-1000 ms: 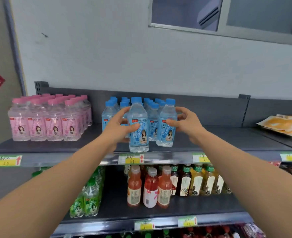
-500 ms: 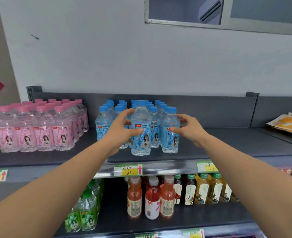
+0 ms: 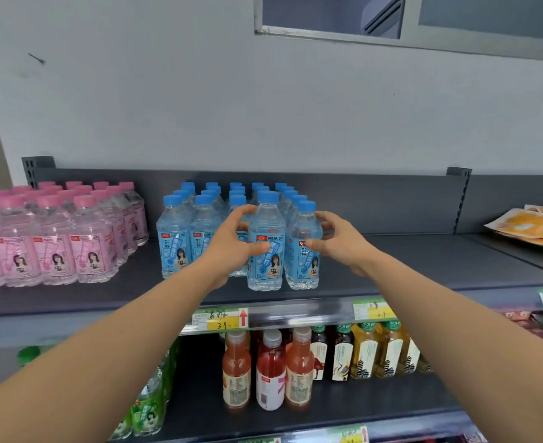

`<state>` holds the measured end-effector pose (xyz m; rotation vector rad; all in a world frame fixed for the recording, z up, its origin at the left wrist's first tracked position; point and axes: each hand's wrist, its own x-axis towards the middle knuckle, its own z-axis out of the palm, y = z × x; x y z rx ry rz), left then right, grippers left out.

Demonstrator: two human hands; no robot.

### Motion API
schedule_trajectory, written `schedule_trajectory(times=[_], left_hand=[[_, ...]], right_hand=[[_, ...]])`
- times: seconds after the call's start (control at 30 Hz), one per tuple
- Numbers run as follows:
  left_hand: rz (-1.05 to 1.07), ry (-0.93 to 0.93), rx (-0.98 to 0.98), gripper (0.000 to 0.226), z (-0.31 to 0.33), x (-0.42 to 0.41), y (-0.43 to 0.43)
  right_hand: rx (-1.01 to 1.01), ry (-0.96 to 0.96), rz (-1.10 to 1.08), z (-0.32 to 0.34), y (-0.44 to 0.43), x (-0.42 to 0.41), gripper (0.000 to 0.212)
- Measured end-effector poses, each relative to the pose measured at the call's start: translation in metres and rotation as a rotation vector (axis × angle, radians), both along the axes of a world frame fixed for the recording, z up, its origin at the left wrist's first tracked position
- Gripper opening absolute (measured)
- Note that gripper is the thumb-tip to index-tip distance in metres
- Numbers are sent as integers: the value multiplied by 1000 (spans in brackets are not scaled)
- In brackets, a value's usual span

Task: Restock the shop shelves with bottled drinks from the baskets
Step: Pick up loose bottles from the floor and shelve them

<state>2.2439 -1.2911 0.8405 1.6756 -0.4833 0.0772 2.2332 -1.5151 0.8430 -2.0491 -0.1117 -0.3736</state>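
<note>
- On top shelf [image 3: 423, 260], at front of blue-capped block [image 3: 206, 203]: two clear soda bottles, upright, side by side, touching or nearly so.
- Grips front bottle [image 3: 267, 219] with left hand [image 3: 228, 247]: thumb laid across label, fingers curled round behind the shoulder.
- Holds end bottle [image 3: 307, 270] with right hand [image 3: 340, 247]: thumb pressed on label, fingers hooked round far side.
- Look full, so probably moderately heavy for the size; thin plastic, likely to give a little under a squeeze; smooth label, perhaps slick if damp.
- Best taken at mid-body or just under shoulder, wrapped all round; not by cap alone.
- Judged as squaring-up step: easing both flush with the row, labels forward.
- Watch narrow bases: could tip and knock neighbours over.
- Leaves pink-capped bottles [image 3: 56, 238] alone, well apart to the left.
</note>
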Motion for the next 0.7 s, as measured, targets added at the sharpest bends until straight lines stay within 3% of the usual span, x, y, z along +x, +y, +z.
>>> schedule_trajectory(times=[0.7], left_hand=[[48,57,-17,64,-20,22,-23]], right_hand=[[79,-3,67,-9,-8,2,56]])
